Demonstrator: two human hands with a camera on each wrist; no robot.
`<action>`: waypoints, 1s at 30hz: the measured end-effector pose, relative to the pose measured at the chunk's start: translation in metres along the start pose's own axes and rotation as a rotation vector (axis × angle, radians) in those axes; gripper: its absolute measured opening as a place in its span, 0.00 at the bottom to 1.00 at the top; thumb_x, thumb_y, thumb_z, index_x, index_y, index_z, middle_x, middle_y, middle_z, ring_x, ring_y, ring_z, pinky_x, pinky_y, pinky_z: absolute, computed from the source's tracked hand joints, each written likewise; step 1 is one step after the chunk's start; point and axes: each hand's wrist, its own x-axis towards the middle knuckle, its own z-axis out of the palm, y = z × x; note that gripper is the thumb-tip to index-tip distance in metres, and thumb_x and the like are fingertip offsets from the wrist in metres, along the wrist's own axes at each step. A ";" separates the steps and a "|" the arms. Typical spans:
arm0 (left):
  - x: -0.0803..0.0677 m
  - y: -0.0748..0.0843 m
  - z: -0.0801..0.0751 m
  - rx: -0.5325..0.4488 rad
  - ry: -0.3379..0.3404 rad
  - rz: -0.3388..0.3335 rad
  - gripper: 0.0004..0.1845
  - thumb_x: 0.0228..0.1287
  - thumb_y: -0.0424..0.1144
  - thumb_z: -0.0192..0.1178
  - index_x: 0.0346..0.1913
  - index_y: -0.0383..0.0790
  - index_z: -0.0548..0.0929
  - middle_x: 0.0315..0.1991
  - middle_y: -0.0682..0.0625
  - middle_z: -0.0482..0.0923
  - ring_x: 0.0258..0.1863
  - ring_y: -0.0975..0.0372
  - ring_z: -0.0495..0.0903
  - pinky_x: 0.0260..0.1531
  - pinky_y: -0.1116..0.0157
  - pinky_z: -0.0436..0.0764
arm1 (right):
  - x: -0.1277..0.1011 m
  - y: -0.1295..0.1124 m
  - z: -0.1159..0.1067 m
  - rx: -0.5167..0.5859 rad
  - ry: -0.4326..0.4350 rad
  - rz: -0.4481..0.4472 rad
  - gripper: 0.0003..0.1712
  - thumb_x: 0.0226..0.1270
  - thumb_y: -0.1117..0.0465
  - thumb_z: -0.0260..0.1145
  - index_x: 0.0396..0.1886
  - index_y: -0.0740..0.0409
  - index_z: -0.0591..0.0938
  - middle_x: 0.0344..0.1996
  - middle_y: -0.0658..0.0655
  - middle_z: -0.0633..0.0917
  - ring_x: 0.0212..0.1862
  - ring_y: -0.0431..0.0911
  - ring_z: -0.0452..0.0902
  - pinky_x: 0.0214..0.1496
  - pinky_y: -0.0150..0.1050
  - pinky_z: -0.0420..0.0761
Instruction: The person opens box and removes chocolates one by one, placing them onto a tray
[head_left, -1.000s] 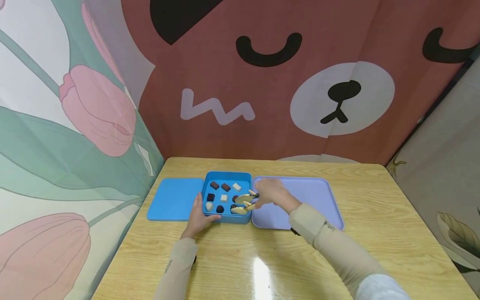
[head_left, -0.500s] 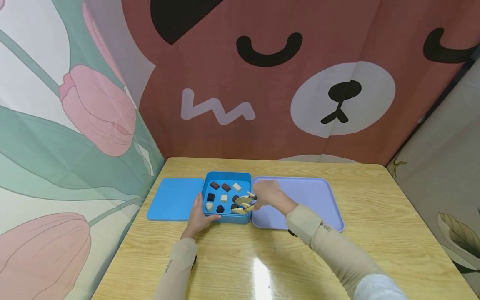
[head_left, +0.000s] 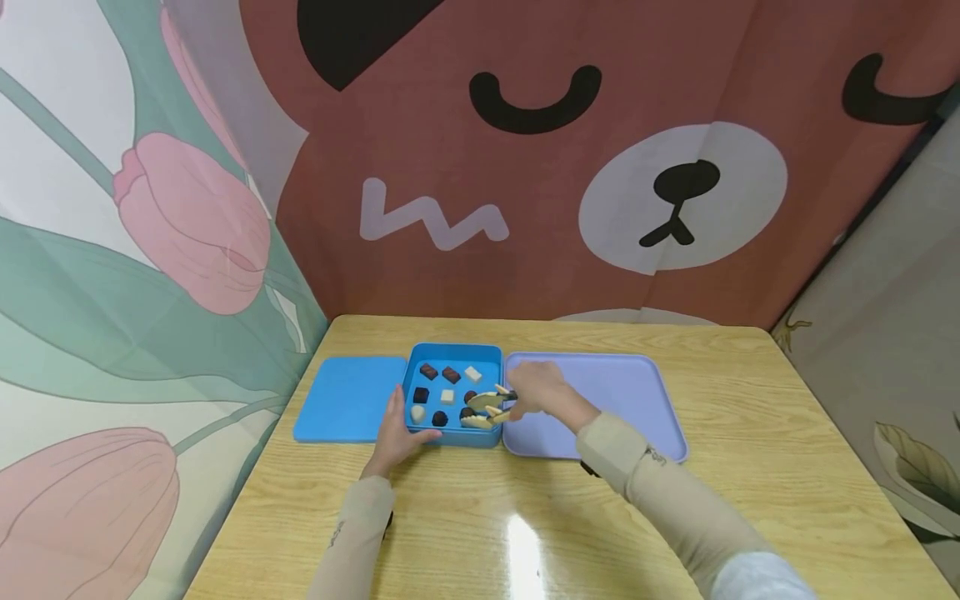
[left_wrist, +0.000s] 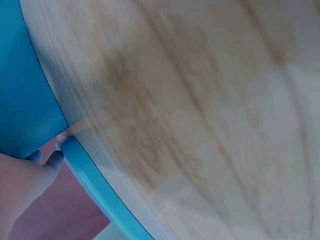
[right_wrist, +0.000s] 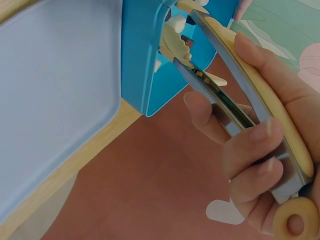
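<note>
In the head view my left hand (head_left: 396,437) rests on the front left corner of a blue box (head_left: 457,353). Its thumb lies along the front rim and its fingers reach up the left side. Several chocolates stand in the box in loose rows: brown bars (head_left: 451,375), a white cube (head_left: 447,397) and dark round pieces (head_left: 439,418). My right hand (head_left: 534,385) grips yellow-handled metal tongs (right_wrist: 267,100) from the right. Their pale scalloped tips (head_left: 477,422) reach over the right rim beside a dark round chocolate (head_left: 467,412), which they partly cover.
A flat blue lid (head_left: 349,400) lies on the wooden table (head_left: 450,517) against the box's left side. Against its right side is a lilac tray (head_left: 626,400); my right hand and forearm pass over it. A printed bear curtain (head_left: 525,200) hangs behind the table.
</note>
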 end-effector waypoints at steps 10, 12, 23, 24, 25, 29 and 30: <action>-0.002 -0.001 0.001 -0.005 -0.015 -0.027 0.63 0.40 0.53 0.71 0.68 0.30 0.38 0.68 0.36 0.36 0.66 0.44 0.41 0.60 0.48 0.51 | -0.004 0.005 0.009 -0.003 0.055 -0.037 0.22 0.40 0.45 0.74 0.14 0.52 0.72 0.12 0.47 0.69 0.16 0.39 0.61 0.15 0.32 0.64; -0.002 -0.001 0.001 -0.009 -0.017 -0.029 0.63 0.40 0.53 0.70 0.69 0.31 0.38 0.69 0.37 0.36 0.66 0.45 0.40 0.61 0.48 0.51 | -0.005 0.005 0.010 -0.004 0.064 -0.039 0.22 0.41 0.45 0.74 0.14 0.52 0.72 0.11 0.47 0.67 0.16 0.39 0.58 0.15 0.32 0.62; 0.000 0.001 -0.001 0.000 -0.008 -0.024 0.63 0.40 0.54 0.70 0.69 0.30 0.38 0.68 0.36 0.37 0.65 0.43 0.42 0.59 0.46 0.53 | -0.016 0.008 0.013 0.011 0.139 -0.049 0.23 0.41 0.44 0.73 0.11 0.52 0.71 0.10 0.47 0.64 0.16 0.39 0.55 0.13 0.32 0.60; 0.000 0.000 -0.001 0.004 -0.008 -0.023 0.63 0.40 0.54 0.70 0.69 0.30 0.38 0.68 0.35 0.37 0.65 0.43 0.42 0.59 0.46 0.53 | -0.017 0.009 0.014 0.005 0.151 -0.051 0.22 0.41 0.44 0.73 0.12 0.52 0.72 0.10 0.47 0.66 0.16 0.39 0.56 0.13 0.32 0.61; 0.000 0.000 0.000 0.006 -0.008 -0.023 0.63 0.40 0.54 0.70 0.69 0.30 0.38 0.68 0.35 0.37 0.65 0.43 0.42 0.59 0.46 0.53 | -0.017 0.009 0.015 0.000 0.160 -0.053 0.22 0.41 0.44 0.73 0.12 0.52 0.72 0.10 0.47 0.67 0.16 0.39 0.56 0.13 0.32 0.62; 0.000 0.000 0.000 0.016 -0.011 -0.033 0.63 0.40 0.54 0.70 0.69 0.31 0.38 0.68 0.36 0.37 0.66 0.44 0.41 0.60 0.47 0.52 | -0.020 0.011 0.020 -0.016 0.201 -0.060 0.22 0.41 0.44 0.73 0.12 0.52 0.72 0.10 0.47 0.67 0.16 0.39 0.56 0.13 0.33 0.62; 0.000 0.000 0.000 0.016 -0.013 -0.036 0.63 0.40 0.55 0.70 0.69 0.31 0.38 0.68 0.36 0.37 0.66 0.44 0.41 0.60 0.48 0.51 | -0.020 0.012 0.020 -0.018 0.211 -0.061 0.22 0.41 0.44 0.73 0.12 0.52 0.72 0.10 0.47 0.67 0.16 0.39 0.56 0.12 0.34 0.62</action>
